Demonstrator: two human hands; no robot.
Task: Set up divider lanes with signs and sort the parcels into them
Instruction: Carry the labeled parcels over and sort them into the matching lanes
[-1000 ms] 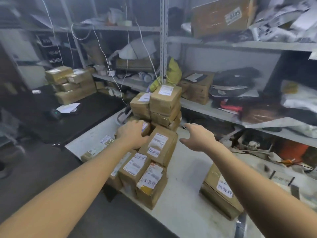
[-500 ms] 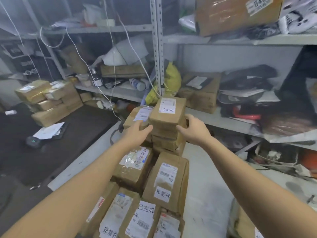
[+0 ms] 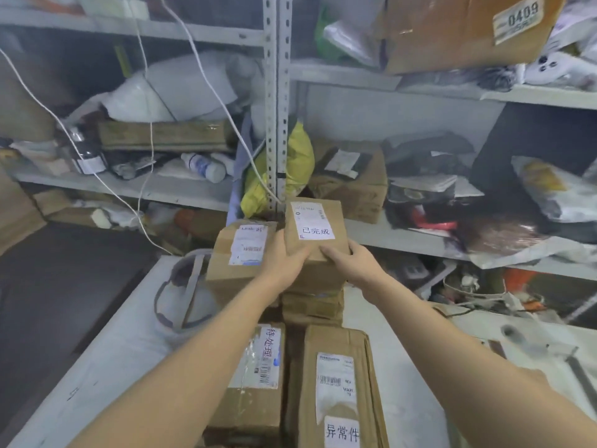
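step (judged): lift top parcel [image 3: 315,234] marked 已完成 | left hand [image 3: 284,263], right hand [image 3: 353,265]: fingers clamped on its near edge, one hand per corner | parcel: between the fingers, atop stack [image 3: 311,305] on desk [image 3: 106,357] | advice: raise it straight and level so boxes below the fingers don't shift or topple

Top parcel [image 3: 314,221] lbl "已完成" (shelf box [image 3: 452,30] "0409")
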